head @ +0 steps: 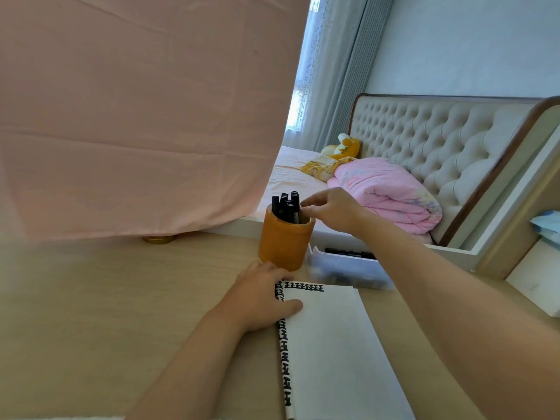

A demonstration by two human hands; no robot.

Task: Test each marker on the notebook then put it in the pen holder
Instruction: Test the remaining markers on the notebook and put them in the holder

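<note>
Several black markers point(286, 206) stand upright in the orange pen holder point(283, 247), which sits on the wooden surface point(121, 298) at 12 o'clock from the open notebook point(327, 344). The right hand point(331, 210) reaches in from 3 o'clock, fingertips at the marker caps. I cannot tell whether its grip pinches one. The left hand point(262, 298) rests flat on the notebook's 10 o'clock corner, its grip spread, thumb on the page. A clear box point(345, 268) holding dark pens lies just at 3 o'clock of the holder. A pink cloth point(136, 116) hangs at 10 o'clock.
</note>
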